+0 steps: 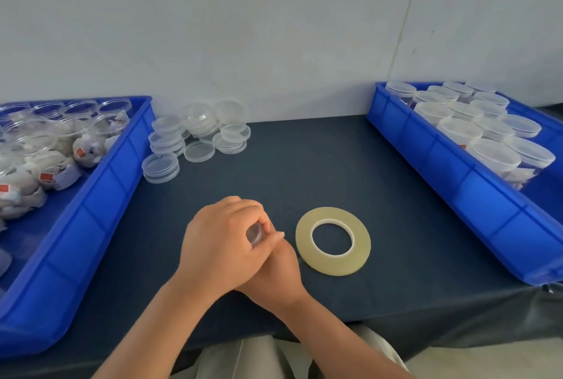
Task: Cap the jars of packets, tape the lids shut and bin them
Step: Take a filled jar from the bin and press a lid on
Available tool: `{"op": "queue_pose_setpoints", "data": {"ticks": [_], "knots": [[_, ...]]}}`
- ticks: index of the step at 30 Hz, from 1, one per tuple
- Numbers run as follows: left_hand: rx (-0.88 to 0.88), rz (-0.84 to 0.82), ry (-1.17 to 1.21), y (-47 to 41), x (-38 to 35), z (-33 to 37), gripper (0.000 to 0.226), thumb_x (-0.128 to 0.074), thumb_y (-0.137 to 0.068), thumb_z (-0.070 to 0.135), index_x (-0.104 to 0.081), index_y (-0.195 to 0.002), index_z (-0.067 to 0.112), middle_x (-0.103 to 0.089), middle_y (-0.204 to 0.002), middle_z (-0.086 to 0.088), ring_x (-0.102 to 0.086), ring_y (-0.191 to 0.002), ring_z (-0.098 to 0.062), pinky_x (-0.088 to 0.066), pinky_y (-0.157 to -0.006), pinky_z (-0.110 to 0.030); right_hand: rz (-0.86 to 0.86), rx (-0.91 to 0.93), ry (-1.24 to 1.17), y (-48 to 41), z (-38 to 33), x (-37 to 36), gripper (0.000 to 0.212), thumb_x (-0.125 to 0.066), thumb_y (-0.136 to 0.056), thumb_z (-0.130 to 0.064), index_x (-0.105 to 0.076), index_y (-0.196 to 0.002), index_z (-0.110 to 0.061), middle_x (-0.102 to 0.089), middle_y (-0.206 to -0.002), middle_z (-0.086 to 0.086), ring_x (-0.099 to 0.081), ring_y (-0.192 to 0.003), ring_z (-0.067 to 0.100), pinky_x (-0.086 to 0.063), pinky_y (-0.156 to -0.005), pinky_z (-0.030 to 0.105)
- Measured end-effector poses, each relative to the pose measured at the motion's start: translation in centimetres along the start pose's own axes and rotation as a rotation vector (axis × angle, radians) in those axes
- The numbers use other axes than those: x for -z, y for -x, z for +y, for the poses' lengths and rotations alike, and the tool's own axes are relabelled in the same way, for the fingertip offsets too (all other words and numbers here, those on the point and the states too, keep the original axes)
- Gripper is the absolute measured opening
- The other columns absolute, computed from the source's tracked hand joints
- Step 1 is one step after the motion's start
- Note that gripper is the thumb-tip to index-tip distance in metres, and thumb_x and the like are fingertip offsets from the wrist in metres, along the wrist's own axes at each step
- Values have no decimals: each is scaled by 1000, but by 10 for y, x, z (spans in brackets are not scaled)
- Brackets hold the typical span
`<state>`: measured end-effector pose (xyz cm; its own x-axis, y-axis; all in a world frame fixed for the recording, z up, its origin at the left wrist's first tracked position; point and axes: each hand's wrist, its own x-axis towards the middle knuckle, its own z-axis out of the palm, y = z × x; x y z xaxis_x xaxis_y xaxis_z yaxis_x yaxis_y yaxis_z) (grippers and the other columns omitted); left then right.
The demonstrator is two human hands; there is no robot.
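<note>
My left hand point(224, 244) is curled over a small clear jar point(254, 234) at the middle of the dark table; only a sliver of the jar's clear rim shows between the fingers. My right hand point(278, 272) lies under and beside the left, its fingertips reaching up against the jar's right side. A roll of clear tape point(333, 240) lies flat just right of both hands. Loose clear lids point(198, 138) are stacked at the back. Whether the jar carries a lid is hidden.
A blue bin point(122, 165) on the left holds several open jars point(109, 125) with white packets. A blue bin point(457, 183) on the right holds several capped jars point(460, 130). A white wall stands behind the table, whose front edge runs near my lap.
</note>
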<state>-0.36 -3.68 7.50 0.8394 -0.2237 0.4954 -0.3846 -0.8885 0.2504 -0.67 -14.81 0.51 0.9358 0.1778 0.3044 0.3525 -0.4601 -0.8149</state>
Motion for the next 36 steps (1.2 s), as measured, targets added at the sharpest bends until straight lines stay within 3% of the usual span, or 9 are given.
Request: {"op": "queue_pose_setpoints", "data": {"ticks": [3, 5, 8, 11, 14, 18, 23, 32, 36], "knots": [[-27, -56, 55, -2, 5, -6, 21, -63, -87, 57, -61, -80, 38, -64, -86, 24, -58, -81, -2, -43, -59, -19, 32, 52, -56, -4, -4, 0, 43, -78, -79, -52, -65, -111, -26, -67, -99, -16, -68, -96, 5, -56, -77, 28], [17, -96, 95, 0, 9, -6, 14, -66, -89, 55, -66, -96, 43, -67, -102, 28, -61, -98, 2, -50, -72, -20, 56, 103, -103, -5, -7, 2, 39, -84, -81, -42, -64, -111, -27, -66, -102, -17, -68, -100, 8, -57, -77, 30], [169, -97, 67, 10, 9, 4, 49, -68, -90, 57, -60, -136, 41, -58, -141, 22, -52, -131, -2, -49, -102, -28, 80, 110, -70, -1, -5, 2, 36, -80, -85, -40, -63, -114, -26, -61, -108, -16, -61, -111, 12, -56, -87, 34], [381, -106, -23, 17, 3, 17, 78, -51, -87, 77, -48, -150, 31, -52, -149, 11, -52, -134, -18, -49, -98, -35, 47, 40, 3, 2, -3, 0, 31, -68, -91, -44, -60, -119, -32, -60, -110, -17, -63, -100, 11, -58, -80, 38], [432, -44, 45, 14, 0, 23, 76, -50, -84, 82, -57, -140, 32, -60, -133, 13, -59, -120, -15, -43, -86, -27, 93, 42, 69, 5, -3, -1, 31, -68, -92, -42, -59, -118, -28, -58, -105, -16, -62, -88, 11, -56, -72, 36], [318, 33, 110, 11, 1, 13, 51, -54, -86, 62, -71, -120, 29, -69, -115, 17, -65, -100, -7, -45, -81, -22, 119, 26, 109, 8, -4, 0, 47, -71, -88, -49, -60, -124, -21, -57, -107, -16, -61, -86, 8, -54, -71, 28], [198, -15, 151, 3, -1, 2, 45, -54, -82, 57, -74, -109, 28, -71, -108, 18, -64, -94, -4, -42, -75, -15, 118, -11, -11, 7, -2, 2, 54, -84, -82, -44, -62, -127, -22, -61, -112, -16, -67, -96, 11, -58, -77, 37], [73, -113, 122, -10, -4, -4, 41, -53, -83, 56, -73, -109, 32, -69, -108, 20, -63, -96, -5, -48, -77, -22, 90, -76, -93, 2, 2, 3, 64, -88, -79, -41, -58, -132, -23, -63, -122, -10, -68, -107, 11, -60, -83, 40], [93, -143, 68, -11, 0, -7, 42, -46, -84, 58, -69, -114, 39, -63, -115, 22, -59, -104, -4, -49, -79, -24, -40, -50, -164, -6, -3, 9, 85, -92, -79, -30, -47, -150, -16, -57, -144, -3, -59, -132, 15, -51, -108, 43]]}}
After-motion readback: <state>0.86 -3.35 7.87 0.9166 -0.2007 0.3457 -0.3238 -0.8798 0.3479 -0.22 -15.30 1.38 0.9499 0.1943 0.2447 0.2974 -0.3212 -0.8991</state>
